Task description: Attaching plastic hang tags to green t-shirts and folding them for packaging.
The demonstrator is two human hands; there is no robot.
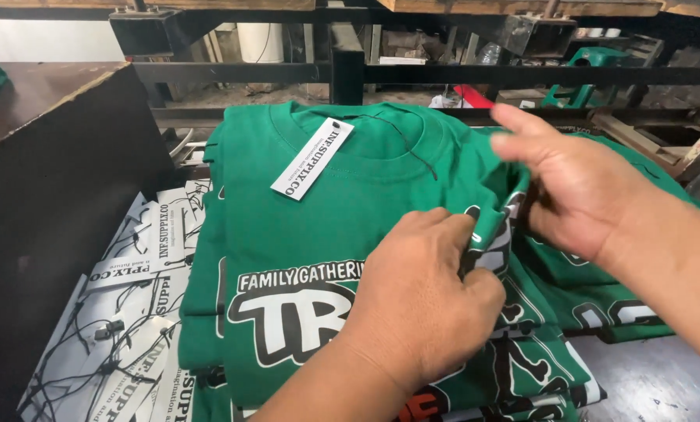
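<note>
The top green T-shirt (342, 203) lies face up on a stack of folded green shirts (522, 367) in the middle of the scene, collar toward the far side. A white hang tag (312, 159) on a thin black cord rests on its chest, just below the collar.

The left hand (424, 301) presses flat on the printed front, and its fingertips pinch the right edge of the shirt where the cloth turns over. The right hand (572, 187) is closed on the same raised fold from the far right, thumb and fingers gripping the cloth, with the forefinger extended and loose. Both hands hold the fabric; neither is spread wide.

To the left of the stack lies a pile of spare white tags with black cords (123, 328), beside a dark wooden panel (53, 180). A black metal frame (350, 74) crosses the far side.

For a clean fold, the flat hand appears best used as the anchor along the crease line while the other hand carries the edge over. The cloth should stay taut between the two grips, and the tag cord should lie clear of the fold.
</note>
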